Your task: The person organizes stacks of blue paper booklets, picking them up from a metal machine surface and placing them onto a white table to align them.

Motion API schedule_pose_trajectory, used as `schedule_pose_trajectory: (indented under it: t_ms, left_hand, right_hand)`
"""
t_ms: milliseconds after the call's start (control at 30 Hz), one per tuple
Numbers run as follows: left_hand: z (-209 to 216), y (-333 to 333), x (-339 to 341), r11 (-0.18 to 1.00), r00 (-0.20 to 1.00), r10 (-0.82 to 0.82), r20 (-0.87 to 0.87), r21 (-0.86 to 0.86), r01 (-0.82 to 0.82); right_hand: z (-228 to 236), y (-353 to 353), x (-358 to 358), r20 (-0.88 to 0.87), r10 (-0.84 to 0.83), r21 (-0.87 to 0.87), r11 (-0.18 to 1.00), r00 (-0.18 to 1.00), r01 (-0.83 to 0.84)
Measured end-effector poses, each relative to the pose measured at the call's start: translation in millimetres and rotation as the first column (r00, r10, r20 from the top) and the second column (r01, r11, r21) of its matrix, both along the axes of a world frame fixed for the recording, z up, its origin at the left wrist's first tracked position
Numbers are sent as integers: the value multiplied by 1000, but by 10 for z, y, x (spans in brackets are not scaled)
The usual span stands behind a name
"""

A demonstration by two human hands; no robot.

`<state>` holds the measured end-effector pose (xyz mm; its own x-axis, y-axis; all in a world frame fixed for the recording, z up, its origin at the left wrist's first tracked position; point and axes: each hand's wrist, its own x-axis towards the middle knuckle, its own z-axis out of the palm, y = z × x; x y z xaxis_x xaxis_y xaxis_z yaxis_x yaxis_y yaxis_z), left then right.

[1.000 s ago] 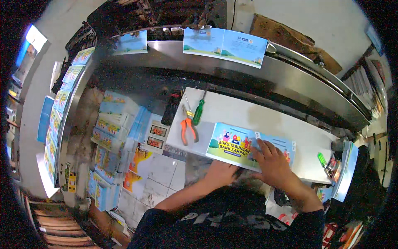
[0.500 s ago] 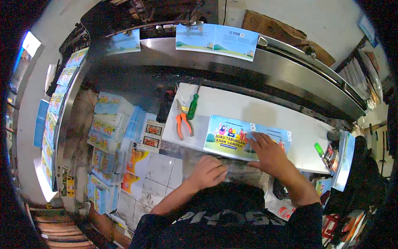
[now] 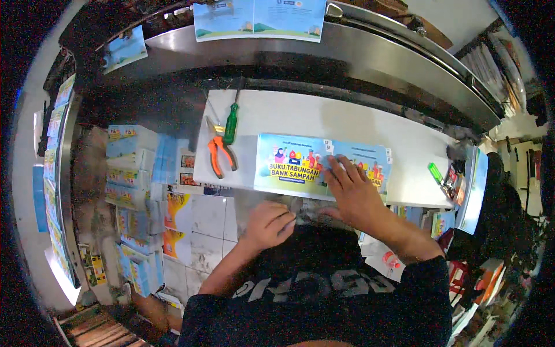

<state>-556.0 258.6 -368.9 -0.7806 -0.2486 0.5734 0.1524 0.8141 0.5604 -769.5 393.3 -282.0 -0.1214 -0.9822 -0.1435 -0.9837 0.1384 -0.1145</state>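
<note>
Light-blue printed booklets (image 3: pixel 292 168) lie in overlapping piles along the near edge of the white tabletop. My right hand (image 3: pixel 354 194) rests on them with its fingers spread, the fingertips at the seam between the left booklet and the ones beside it. Just off the table's near edge, my left hand (image 3: pixel 269 224) is closed, its fingers curled in; whatever may be inside is hidden. Left of the booklets lie orange-handled pliers (image 3: pixel 221 155) and a screwdriver with a green handle (image 3: pixel 231 124).
The white tabletop (image 3: pixel 300 113) runs below a long metal machine bar (image 3: pixel 370 58) with printed sheets (image 3: pixel 260 20) on it. Stacked booklets (image 3: pixel 128 165) stand at the left. A green cutter (image 3: pixel 435 172) lies at the table's right end, by an upright pale-blue panel (image 3: pixel 475 191).
The whole view has shifted, so the table and booklets appear farther left and higher. My right hand stays spread on the booklets, and my left hand stays curled near the table edge.
</note>
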Motion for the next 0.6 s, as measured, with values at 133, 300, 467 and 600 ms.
schedule_pose_trajectory:
  t_ms: [133,300,467,600]
  left_hand:
    - [-27,32,9,999,999,-36,27,16,35]
    - [-103,93,3,998,998,-53,36,18,53]
    - [-83,118,-70,997,997,-72,-32,20,73]
    - [-58,108,-105,997,996,-80,-36,4,80]
  right_hand:
    - [-135,71,110,-15,-47,-26,999,999,46]
    - [-192,52,84,-28,-43,-11,999,999,43]
    - [-94,10,34,71,-33,-88,995,997,40]
    - [-146,25,32,43,-20,-104,994,999,24]
